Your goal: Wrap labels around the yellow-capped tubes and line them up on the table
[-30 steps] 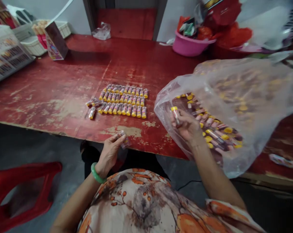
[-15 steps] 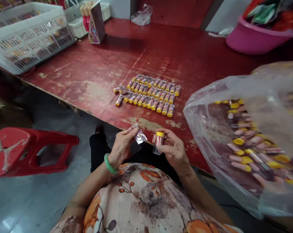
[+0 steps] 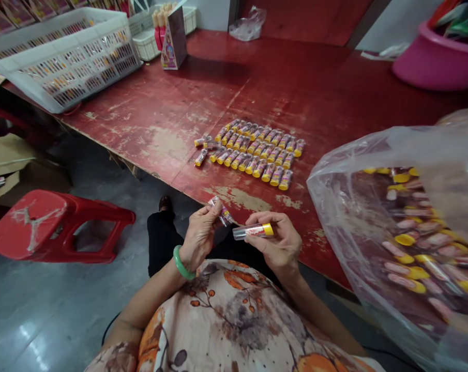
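Note:
Between thumb and fingers, my left hand (image 3: 202, 230) pinches a small printed plastic sleeve (image 3: 223, 211), shiny and partly see-through. My right hand (image 3: 277, 243) grips a clear tube with a yellow cap (image 3: 253, 231). The tube lies nearly level, its cap to the right and its clear end pointing at my left hand, close to the sleeve. Whether tube and sleeve touch, I cannot tell. Beyond my hands, several rows of wrapped yellow-capped tubes (image 3: 257, 150) lie on the red table (image 3: 156, 108), with a few loose ones at the left end.
A clear plastic bag (image 3: 346, 150) at the right holds many yellow-capped tubes. A white basket (image 3: 82, 62) and a display box (image 3: 175, 41) stand at the back left. A pink tub (image 3: 435, 59) sits at the back right. On the floor at left is a red stool (image 3: 35, 222).
My right hand has turned the tube from upright to nearly level, its clear end now toward the sleeve. The whole view has shifted a little to the left.

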`<state>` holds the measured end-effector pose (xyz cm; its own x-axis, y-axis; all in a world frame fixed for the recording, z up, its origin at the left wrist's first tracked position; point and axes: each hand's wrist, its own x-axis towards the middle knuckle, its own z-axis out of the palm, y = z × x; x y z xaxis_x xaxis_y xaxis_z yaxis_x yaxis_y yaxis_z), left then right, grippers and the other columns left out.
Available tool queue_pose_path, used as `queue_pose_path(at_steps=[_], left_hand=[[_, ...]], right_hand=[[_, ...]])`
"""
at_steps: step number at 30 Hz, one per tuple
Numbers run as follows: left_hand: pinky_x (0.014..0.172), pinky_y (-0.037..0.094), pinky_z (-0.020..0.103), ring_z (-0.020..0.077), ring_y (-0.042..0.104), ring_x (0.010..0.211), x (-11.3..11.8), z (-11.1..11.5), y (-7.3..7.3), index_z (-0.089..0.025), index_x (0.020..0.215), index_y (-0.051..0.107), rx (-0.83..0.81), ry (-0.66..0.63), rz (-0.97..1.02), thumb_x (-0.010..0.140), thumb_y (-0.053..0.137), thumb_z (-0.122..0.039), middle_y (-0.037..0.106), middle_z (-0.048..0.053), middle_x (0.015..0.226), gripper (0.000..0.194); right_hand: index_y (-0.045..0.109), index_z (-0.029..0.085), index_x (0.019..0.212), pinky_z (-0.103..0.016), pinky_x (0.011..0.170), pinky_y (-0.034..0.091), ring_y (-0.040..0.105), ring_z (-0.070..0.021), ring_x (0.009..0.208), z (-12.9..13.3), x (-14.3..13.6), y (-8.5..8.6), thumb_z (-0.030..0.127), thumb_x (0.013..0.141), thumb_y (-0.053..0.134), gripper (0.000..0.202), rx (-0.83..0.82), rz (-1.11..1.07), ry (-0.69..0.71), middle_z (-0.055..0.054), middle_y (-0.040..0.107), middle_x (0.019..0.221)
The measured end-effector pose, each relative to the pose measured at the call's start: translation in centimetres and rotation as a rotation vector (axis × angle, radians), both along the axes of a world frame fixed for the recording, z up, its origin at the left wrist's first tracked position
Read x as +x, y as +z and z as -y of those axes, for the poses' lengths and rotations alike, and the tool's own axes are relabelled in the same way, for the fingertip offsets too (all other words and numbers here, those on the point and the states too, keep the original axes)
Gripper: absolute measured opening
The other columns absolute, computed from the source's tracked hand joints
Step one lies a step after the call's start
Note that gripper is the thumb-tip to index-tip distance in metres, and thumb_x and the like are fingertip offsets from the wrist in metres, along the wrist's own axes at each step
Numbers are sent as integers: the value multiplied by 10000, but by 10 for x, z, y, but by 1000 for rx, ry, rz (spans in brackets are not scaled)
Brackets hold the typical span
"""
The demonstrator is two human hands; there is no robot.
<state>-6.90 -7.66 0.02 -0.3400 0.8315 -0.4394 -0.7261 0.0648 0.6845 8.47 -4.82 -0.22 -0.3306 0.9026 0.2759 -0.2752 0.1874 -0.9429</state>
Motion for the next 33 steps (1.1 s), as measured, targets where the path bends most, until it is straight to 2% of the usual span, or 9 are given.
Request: queue_pose_path(at_steps=[6, 10, 14, 18, 21, 25, 27, 30, 33], left_hand=[[615, 482, 213, 92, 590, 586, 8, 3, 5, -127, 720, 665, -58, -51, 65, 604, 832, -439, 665, 22, 707, 372], [627, 498, 218, 101, 609, 614, 14, 2, 8, -134, 763, 667, -59, -61, 77, 599, 835, -442, 677, 27, 740, 387], [615, 503, 227, 115, 629, 631, 21, 1, 6, -138, 806, 675, -68, -87, 51, 641, 794, -490, 690, 48, 785, 407], [593, 485, 219, 106, 616, 607, 26, 2, 3, -138, 829, 682, -55, -94, -12, 650, 780, -507, 678, 44, 759, 423], [568, 461, 200, 80, 583, 570, 26, 0, 0, -130, 808, 687, -65, -94, -12, 620, 814, -466, 661, 26, 728, 406], [630, 497, 225, 99, 611, 630, 19, -4, -3, -132, 802, 696, -49, -86, -8, 600, 846, -393, 678, 32, 781, 362], [643, 506, 234, 110, 623, 650, 16, -5, -3, -133, 810, 700, -42, -101, -18, 613, 839, -394, 685, 39, 801, 355], [615, 493, 219, 97, 608, 606, 17, -5, -3, -133, 786, 703, -42, -137, -13, 614, 836, -406, 679, 29, 752, 348], [580, 470, 207, 85, 583, 562, 21, -4, -3, -138, 749, 704, -43, -156, -12, 582, 851, -414, 664, 11, 691, 355]], right_hand=[[531, 206, 924, -298, 709, 529, 628, -164, 823, 5, -3, 0, 111, 741, 718, 278, 289, 175, -172, -39, 634, 930], [522, 208, 979, -316, 709, 548, 636, -172, 841, 11, -1, -7, 98, 745, 718, 325, 484, 276, -274, -64, 624, 996], [509, 217, 1030, -302, 688, 565, 648, -173, 826, 11, -3, -17, 129, 766, 723, 351, 642, 370, -375, -58, 628, 966], [509, 201, 1052, -284, 662, 560, 654, -182, 817, 6, -9, -26, 133, 751, 749, 392, 749, 416, -475, -78, 632, 956], [512, 200, 1054, -314, 704, 564, 638, -193, 851, 0, -7, -26, 140, 771, 724, 359, 722, 375, -402, -89, 610, 975], [510, 193, 1170, -379, 792, 569, 598, -245, 1039, -6, 7, -22, 202, 828, 632, 364, 526, 339, 6, -139, 557, 1163], [515, 200, 1199, -361, 782, 573, 584, -245, 1079, -9, 14, -20, 199, 838, 610, 373, 429, 328, 119, -144, 526, 1238], [546, 219, 1152, -303, 692, 570, 620, -186, 904, -13, 14, -20, 191, 805, 663, 367, 407, 312, 52, -114, 547, 1202], [561, 219, 1090, -271, 595, 536, 555, -102, 642, -18, 5, -20, 192, 764, 703, 357, 385, 282, -61, -80, 562, 1130]])
